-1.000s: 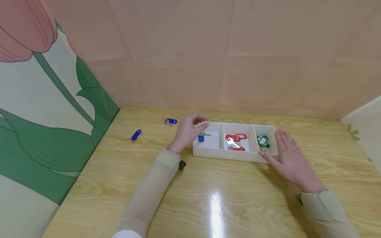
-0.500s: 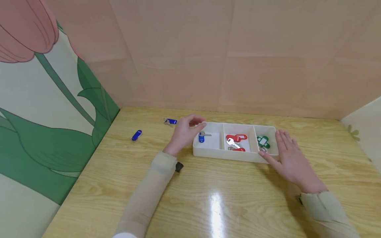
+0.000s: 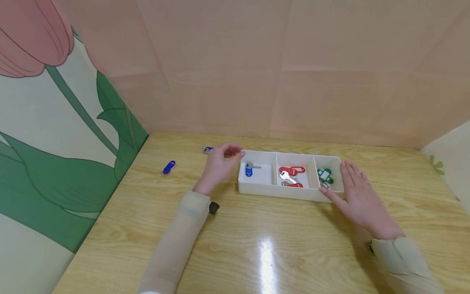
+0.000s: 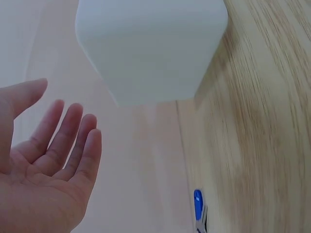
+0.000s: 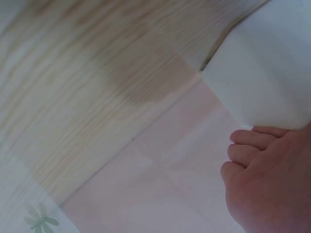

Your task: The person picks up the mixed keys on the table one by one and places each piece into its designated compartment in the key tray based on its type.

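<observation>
A white three-compartment box (image 3: 279,191) stands on the table. My left hand (image 3: 219,165) is just off its left end, fingers relaxed and holding nothing; the left wrist view shows the bare palm beside the box's end wall (image 4: 146,63). My right hand (image 3: 361,202) rests against the right end, fingers straight along it and thumb at the front corner. Inside lie a key with a blue tag (image 3: 249,172) on the left, keys with red tags (image 3: 288,170) in the middle, and green tags (image 3: 325,176) on the right.
A blue key tag (image 3: 169,167) lies on the wooden table (image 3: 128,228) at the left. Another blue-tagged key (image 3: 207,150) is farther back, partly hidden behind my left hand. A pinkish-brown wall covering (image 3: 257,81) rises along the table's back edge.
My left hand has drawn back leftward from over the left compartment to outside the box, and now partly covers the farther blue tag. The right hand has stayed at the right end.
</observation>
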A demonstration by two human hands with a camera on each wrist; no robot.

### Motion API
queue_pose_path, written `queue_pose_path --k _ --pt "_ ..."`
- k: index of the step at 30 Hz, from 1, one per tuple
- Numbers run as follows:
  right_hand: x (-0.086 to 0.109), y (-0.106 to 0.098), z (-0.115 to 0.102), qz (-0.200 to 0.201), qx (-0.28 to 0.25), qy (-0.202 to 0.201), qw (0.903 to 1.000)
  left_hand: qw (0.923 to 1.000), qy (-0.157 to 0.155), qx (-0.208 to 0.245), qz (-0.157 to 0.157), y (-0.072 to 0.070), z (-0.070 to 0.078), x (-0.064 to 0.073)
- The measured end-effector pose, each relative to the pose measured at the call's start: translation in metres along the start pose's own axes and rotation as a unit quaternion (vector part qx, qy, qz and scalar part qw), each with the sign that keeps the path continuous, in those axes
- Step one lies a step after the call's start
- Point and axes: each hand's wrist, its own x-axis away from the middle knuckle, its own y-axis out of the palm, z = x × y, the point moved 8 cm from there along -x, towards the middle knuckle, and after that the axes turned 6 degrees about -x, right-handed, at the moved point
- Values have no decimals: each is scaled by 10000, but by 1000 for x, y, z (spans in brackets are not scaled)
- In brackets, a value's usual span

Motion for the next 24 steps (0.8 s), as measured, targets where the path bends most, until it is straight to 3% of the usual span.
queue_pose_path --k 8,24 --pt "0 0 -1 3 0 -21 10000 9997 55 183 155 -15 -8 5" --pt "0 0 -1 -7 -2 -3 10000 9998 -148 -28 129 -29 -17 16"
